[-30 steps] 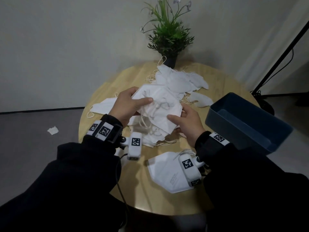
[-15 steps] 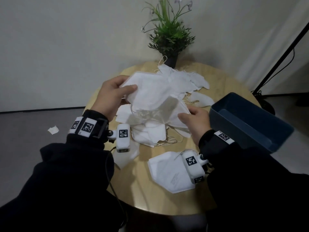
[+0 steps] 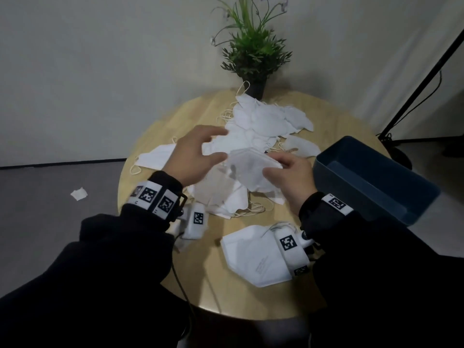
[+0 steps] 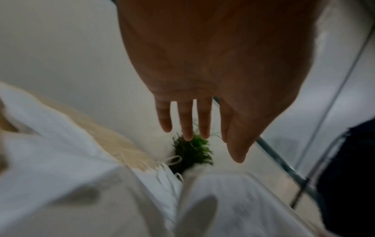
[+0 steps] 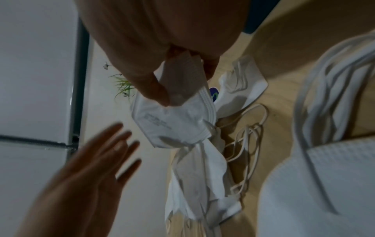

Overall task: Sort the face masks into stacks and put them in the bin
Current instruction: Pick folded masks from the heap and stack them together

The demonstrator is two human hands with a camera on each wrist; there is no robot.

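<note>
The right hand is pinching 1 folded mask above the mask pile. The left hand is hovering at 9 o'clock, fingers spread, holding nothing. The bin is sitting at 3 o'clock.

Left hand hovers with fingers spread; right hand pinches something.

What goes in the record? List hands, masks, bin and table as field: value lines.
left hand: open, fingers straight, holds nothing
right hand: pinches a small stack of masks
pile: loose masks, mid table, towards the plant
near mask: flat on the table's near edge
bin: blue, at the table's right edge, no masks visible inside
table: round, wooden
</note>
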